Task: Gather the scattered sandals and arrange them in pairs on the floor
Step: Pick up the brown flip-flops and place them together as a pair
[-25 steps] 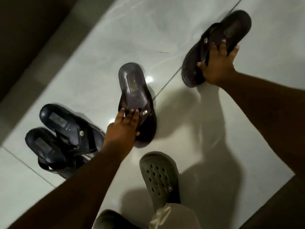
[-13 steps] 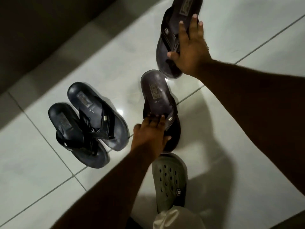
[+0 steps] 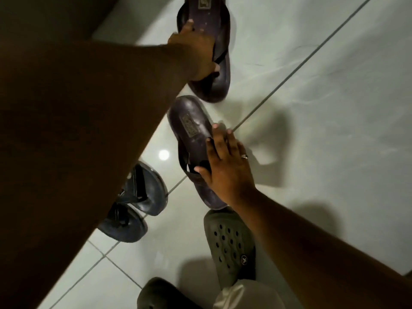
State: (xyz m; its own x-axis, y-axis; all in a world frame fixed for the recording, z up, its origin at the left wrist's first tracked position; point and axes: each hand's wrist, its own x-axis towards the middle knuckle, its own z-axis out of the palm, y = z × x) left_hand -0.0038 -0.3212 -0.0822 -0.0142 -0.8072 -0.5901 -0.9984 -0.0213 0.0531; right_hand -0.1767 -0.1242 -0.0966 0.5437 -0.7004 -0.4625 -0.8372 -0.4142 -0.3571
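Two dark brown sandals lie on the pale tiled floor, one behind the other. The far brown sandal [image 3: 211,85] is at the top centre; my left hand [image 3: 194,52] reaches across from the left and grips its strap. The near brown sandal [image 3: 191,128] lies just below it, and my right hand [image 3: 225,170] holds it, fingers flat on the footbed and thumb at the strap. A black pair, sandal [image 3: 149,192] and sandal [image 3: 124,228], sits side by side at the left. My left forearm hides most of both.
My feet wear grey-green clogs: one clog [image 3: 231,244] touches the near brown sandal's toe end, and the other clog [image 3: 160,293] is at the bottom edge. A dark wall or step runs along the upper left. Bare tiles [image 3: 334,108] spread to the right.
My hands have swapped sandals: the left moved from the near brown sandal to the far one, and the right now holds the near one. The far sandal has come closer.
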